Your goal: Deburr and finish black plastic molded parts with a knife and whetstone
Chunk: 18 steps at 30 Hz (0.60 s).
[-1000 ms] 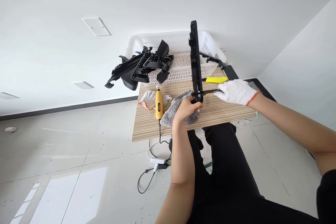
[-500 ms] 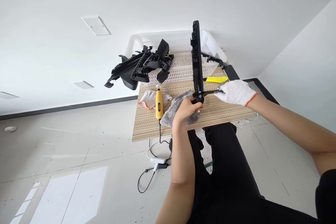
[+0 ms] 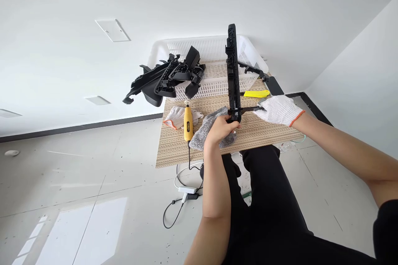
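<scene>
My bare left hand (image 3: pixel 220 129) is closed around the near end of a long, narrow black plastic part (image 3: pixel 232 66), which points away from me with clips and ribs along it. My right hand (image 3: pixel 280 109), in a white knit glove with an orange cuff, grips a slim dark tool (image 3: pixel 250 109). That tool lies crosswise against the part, just beyond my left fingers; its exact kind is unclear. Beneath my left hand is a crumpled grey cloth (image 3: pixel 202 137). Just beyond the right hand lies a yellow-handled tool (image 3: pixel 256 94).
A yellow corded rotary tool (image 3: pixel 188 124) lies left of the cloth, beside another white glove (image 3: pixel 175 116). Behind, a white plastic basket (image 3: pixel 214 88) holds tangled black plastic parts (image 3: pixel 174 75) that overhang its left side. The striped wooden table (image 3: pixel 174 154) has cables (image 3: pixel 169 215) below it.
The view has shifted very slightly. Both hands keep their grips, and the slim tool remains across the black part with hardly any visible movement.
</scene>
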{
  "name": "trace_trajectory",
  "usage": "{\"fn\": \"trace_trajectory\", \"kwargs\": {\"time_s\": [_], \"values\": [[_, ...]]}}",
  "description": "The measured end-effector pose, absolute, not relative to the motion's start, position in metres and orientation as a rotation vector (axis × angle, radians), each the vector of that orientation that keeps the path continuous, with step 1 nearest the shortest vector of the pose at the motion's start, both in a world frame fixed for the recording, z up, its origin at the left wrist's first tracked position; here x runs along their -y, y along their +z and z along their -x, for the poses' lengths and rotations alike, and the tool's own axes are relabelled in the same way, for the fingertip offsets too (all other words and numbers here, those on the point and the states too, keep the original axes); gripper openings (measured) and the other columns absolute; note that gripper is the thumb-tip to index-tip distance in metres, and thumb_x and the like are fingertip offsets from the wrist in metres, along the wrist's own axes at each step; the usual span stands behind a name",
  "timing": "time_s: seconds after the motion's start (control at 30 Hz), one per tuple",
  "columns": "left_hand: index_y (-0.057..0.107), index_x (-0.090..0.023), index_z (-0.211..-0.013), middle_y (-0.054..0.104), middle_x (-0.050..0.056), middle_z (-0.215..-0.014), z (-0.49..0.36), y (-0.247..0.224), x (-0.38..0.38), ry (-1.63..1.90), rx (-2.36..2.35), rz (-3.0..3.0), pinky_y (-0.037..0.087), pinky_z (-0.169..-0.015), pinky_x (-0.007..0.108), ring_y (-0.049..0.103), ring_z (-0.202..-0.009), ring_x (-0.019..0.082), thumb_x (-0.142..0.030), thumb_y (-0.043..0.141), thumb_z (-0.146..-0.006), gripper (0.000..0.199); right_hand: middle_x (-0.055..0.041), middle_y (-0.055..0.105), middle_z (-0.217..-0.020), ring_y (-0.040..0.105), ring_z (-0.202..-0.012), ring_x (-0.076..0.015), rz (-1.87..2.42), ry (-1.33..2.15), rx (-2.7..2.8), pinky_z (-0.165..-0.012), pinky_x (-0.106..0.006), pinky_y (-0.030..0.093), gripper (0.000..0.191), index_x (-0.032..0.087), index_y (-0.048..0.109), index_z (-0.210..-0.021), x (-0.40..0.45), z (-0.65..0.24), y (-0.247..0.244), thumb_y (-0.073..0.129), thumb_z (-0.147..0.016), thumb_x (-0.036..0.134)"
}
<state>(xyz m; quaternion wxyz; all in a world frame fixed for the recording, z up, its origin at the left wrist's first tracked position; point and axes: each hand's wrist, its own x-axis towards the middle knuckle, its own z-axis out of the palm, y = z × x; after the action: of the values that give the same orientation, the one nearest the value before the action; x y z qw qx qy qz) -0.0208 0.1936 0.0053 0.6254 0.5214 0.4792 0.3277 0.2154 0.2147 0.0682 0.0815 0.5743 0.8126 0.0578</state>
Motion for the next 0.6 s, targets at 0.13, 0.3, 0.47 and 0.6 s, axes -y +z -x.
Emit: {"fn": "trace_trajectory", "kwargs": {"time_s": [0.13, 0.3, 0.47, 0.6], "values": [[0.071, -0.015, -0.080, 0.075, 0.004, -0.083, 0.023, 0.003, -0.194, 0.733, -1.163, -1.254, 0.042, -0.062, 0.026, 0.050, -0.056, 0.009, -0.025, 0.069, -0.073, 0.013, -0.0192, 0.073, -0.086, 0.068, -0.083, -0.0356, -1.838, 0.140, -2.449, -0.068, -0.042, 0.043, 0.062, 0.016, 0.077, -0.094, -0.210, -0.217, 0.073, 0.037, -0.099, 0.063], [0.070, -0.015, -0.082, 0.073, 0.004, -0.080, 0.025, 0.001, -0.194, 0.726, -1.178, -1.291, 0.043, -0.063, 0.027, 0.050, -0.057, 0.009, -0.027, 0.070, -0.074, 0.014, -0.0165, 0.073, -0.088, 0.067, -0.085, -0.0336, -2.071, 0.015, -2.515, -0.071, -0.040, 0.042, 0.057, 0.019, 0.075, -0.097, -0.193, -0.222, 0.077, 0.036, -0.099, 0.061], [0.063, -0.016, -0.102, 0.073, 0.006, -0.093, 0.021, 0.005, -0.193, 0.829, -1.184, -1.267, 0.045, -0.063, 0.026, 0.055, -0.060, 0.010, -0.028, 0.073, -0.080, 0.027, -0.0136, 0.072, -0.085, 0.066, -0.078, -0.0301, -2.431, -0.412, -2.255, -0.063, -0.036, 0.042, 0.047, 0.023, 0.067, -0.103, -0.167, -0.238, 0.053, 0.040, -0.098, 0.061], [0.054, -0.020, -0.115, 0.064, 0.012, -0.128, 0.016, 0.008, -0.192, 0.942, -1.232, -1.181, 0.049, -0.061, 0.025, 0.052, -0.057, 0.004, -0.041, 0.077, -0.084, 0.043, -0.0061, 0.071, -0.090, 0.063, -0.067, -0.0194, -2.440, -1.164, -2.056, -0.056, -0.029, 0.045, 0.033, 0.025, 0.056, -0.116, -0.156, -0.238, 0.028, 0.055, -0.092, 0.047]]}}
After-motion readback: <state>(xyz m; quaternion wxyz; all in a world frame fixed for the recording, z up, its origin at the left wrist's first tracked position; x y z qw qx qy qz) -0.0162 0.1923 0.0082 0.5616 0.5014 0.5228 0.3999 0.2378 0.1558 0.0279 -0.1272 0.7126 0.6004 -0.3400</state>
